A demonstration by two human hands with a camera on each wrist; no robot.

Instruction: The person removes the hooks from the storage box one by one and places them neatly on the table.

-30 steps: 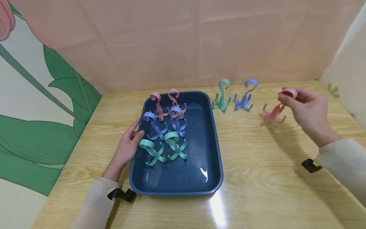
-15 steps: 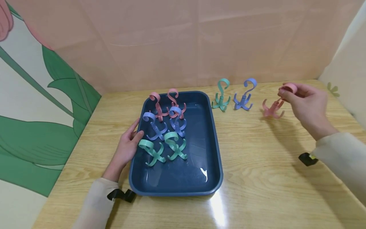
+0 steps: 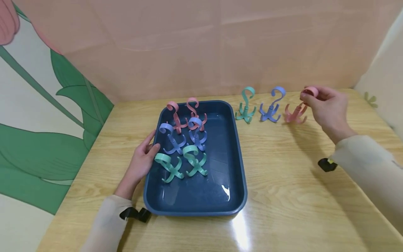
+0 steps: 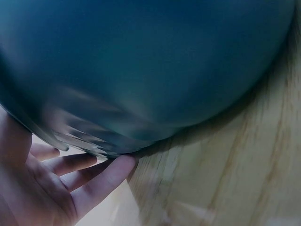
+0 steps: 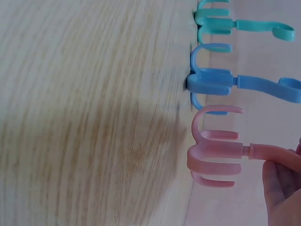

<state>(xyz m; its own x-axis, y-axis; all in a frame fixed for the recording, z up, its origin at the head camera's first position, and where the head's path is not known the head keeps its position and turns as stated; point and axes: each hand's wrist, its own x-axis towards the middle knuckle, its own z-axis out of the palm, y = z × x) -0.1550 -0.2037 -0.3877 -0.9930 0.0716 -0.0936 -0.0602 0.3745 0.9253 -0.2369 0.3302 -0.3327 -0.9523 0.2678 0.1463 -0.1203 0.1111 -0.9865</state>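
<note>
With my right hand [image 3: 330, 106] I pinch a pink four-pronged hanging hook [image 3: 296, 113] by its curved top, prongs down, close over the table near the back. It is just right of a standing blue hook [image 3: 270, 112], with a green hook [image 3: 246, 113] beyond. In the right wrist view, the pink hook [image 5: 218, 155] is lined up beside the blue one. My left hand [image 3: 142, 161] holds the left rim of a dark blue tray [image 3: 220, 212], thumb over the rim and fingers along the outer wall. Pink, blue and green hooks stand in pairs in its left half.
A wooden table [image 3: 283, 196] bears the tray and hooks. Behind it rises a wall with a pinkish-beige covering [image 3: 220, 45]. On the left is a wall with painted green leaves [image 3: 34, 157]; a pale wall [image 3: 385, 80] bounds the right.
My right hand has carried the pink hook left and slightly back, nearer the blue hook on the table. The left hand and the tray have stayed in place.
</note>
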